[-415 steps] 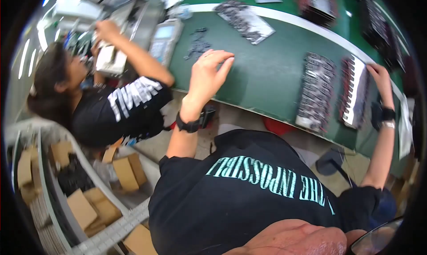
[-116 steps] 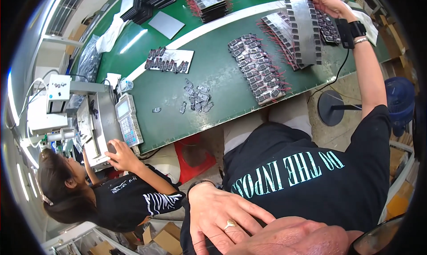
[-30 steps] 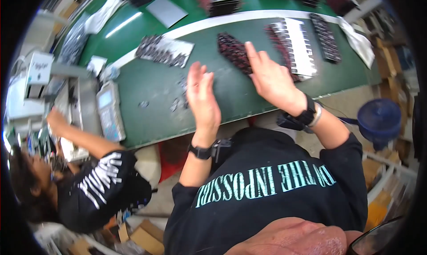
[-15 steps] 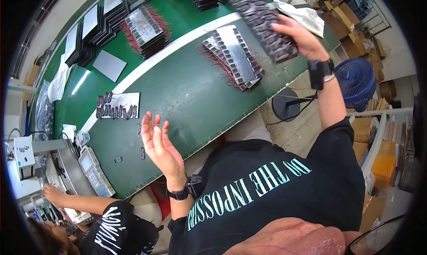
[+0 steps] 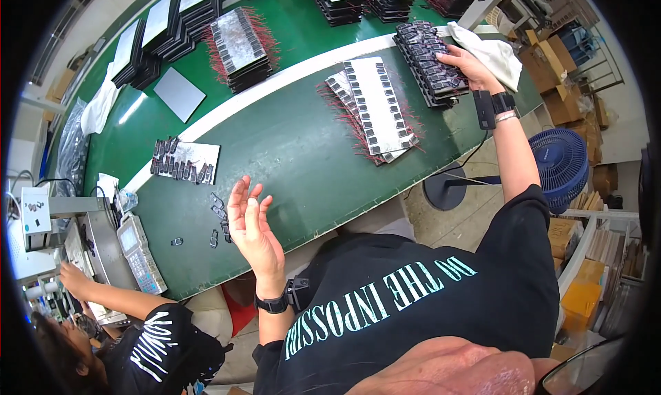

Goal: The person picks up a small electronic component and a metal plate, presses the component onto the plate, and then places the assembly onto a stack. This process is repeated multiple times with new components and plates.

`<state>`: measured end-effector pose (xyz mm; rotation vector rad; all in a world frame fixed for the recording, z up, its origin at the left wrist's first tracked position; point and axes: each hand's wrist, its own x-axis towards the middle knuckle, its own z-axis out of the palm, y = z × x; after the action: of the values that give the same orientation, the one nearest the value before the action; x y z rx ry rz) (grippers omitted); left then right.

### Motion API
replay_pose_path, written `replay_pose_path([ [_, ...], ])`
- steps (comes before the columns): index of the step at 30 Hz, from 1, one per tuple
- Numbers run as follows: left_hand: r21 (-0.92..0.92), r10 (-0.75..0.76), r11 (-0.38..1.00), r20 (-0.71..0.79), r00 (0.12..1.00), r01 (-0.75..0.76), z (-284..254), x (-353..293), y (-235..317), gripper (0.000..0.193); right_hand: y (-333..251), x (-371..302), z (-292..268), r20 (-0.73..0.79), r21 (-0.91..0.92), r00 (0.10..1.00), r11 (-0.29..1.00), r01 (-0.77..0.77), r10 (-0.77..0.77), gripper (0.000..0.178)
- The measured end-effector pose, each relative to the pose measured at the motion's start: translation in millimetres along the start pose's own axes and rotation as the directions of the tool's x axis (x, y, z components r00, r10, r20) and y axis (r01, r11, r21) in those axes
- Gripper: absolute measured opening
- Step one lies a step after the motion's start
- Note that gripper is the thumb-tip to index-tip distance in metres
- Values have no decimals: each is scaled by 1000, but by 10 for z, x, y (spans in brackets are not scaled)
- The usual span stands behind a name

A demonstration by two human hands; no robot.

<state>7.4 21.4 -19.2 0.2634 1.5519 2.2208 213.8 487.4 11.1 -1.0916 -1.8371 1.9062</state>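
My right hand (image 5: 475, 71) grips the right edge of a board (image 5: 428, 59) packed with rows of small black parts, at the table's far right. Its thumb lies over the edge; the other fingers are partly hidden. Left of it, two pale boards (image 5: 372, 109) edged with black parts and red wires lie crossed on each other. My left hand (image 5: 256, 230) hovers palm up near the table's front edge, its fingers apart and holding nothing. Close to its fingertips lie several loose black parts (image 5: 219, 219). Beyond them sits a pale plate (image 5: 205, 154) partly covered with similar parts.
Along the back stand a red-wired stack (image 5: 237, 40), dark plate stacks (image 5: 155, 26) and a flat grey plate (image 5: 179, 94). A white cloth (image 5: 492, 56) lies by my right hand. A blue fan (image 5: 554, 162) stands right; a co-worker's arm (image 5: 124, 296) reaches in at left.
My right hand has lowered the board of black parts from a tilted, raised position to the table's far right. My left hand has barely moved and remains open.
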Motion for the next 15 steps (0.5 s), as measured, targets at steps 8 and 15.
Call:
replay_pose_path([
  [8,11,0,1000,13,1000,0,4,19,-21,35,163,153,-110,7,-51,999,998,42,-42,57],
  [15,-15,22,1000,-4,1000,-22,-152,-47,1,33,111,163,-131,-100,-288,994,956,-60,32,50],
])
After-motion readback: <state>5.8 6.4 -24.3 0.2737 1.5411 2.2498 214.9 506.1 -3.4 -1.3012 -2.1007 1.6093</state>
